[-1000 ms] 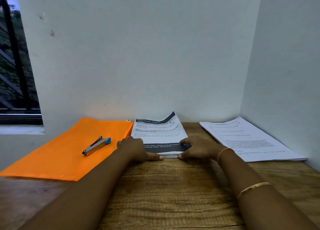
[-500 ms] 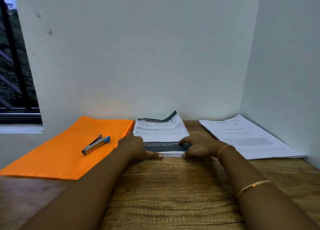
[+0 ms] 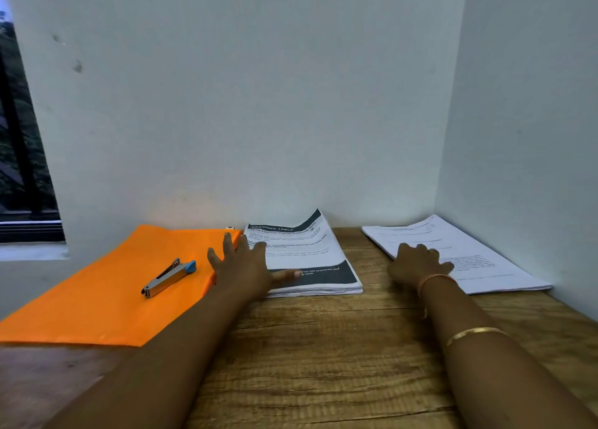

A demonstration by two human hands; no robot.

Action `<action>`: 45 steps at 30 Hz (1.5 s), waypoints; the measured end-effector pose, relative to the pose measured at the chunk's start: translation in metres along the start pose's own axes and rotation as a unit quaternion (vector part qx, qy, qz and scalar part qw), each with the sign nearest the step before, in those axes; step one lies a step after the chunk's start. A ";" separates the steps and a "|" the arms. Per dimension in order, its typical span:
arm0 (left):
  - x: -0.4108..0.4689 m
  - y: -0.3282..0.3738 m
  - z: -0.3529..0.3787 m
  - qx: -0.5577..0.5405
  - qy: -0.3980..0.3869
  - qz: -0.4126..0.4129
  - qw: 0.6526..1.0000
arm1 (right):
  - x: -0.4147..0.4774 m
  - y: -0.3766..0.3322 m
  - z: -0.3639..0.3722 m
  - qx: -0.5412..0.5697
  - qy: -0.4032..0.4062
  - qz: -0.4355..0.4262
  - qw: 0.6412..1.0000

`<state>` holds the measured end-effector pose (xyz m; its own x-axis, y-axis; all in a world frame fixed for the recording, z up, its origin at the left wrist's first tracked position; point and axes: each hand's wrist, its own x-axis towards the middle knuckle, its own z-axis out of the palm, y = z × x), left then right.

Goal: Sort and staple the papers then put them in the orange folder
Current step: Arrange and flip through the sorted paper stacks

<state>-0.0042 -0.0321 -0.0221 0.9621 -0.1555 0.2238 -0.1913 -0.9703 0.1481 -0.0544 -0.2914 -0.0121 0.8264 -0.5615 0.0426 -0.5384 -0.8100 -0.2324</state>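
Observation:
A stack of printed papers with dark header and footer bands lies at the middle back of the wooden table. My left hand rests flat on the stack's left side, fingers spread and straight. A second stack of white papers lies at the right, near the side wall. My right hand rests on the near left part of that stack, fingers loosely bent. The orange folder lies flat at the left, and a silver stapler with a blue end sits on it.
White walls close the table at the back and on the right. A window opening is at the far left. Bare wood shows between my forearms, toward the near edge.
Both hands left the near edge of the middle stack. My left hand spread flat over the stack's left side, and my right hand moved right onto the white stack.

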 end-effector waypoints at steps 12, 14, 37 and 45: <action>0.003 -0.001 0.004 -0.053 0.068 0.018 0.996 | -0.001 0.009 0.002 -0.013 0.056 0.026 0.998; 0.004 -0.002 0.004 -0.080 0.064 0.054 0.993 | -0.003 0.006 -0.001 0.017 0.086 0.015 0.996; -0.001 0.001 0.002 -0.093 -0.175 0.139 0.970 | -0.090 -0.086 -0.029 -0.048 0.328 -0.233 0.914; 0.000 -0.004 -0.006 -0.493 -0.097 -0.007 0.864 | -0.124 -0.112 0.003 -0.081 0.206 -0.367 0.903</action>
<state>-0.0046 -0.0271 -0.0165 0.9616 -0.2669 0.0641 -0.1603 -0.3566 0.9204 -0.0963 -0.1303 0.0053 0.8567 0.1495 0.4938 0.0857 -0.9851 0.1494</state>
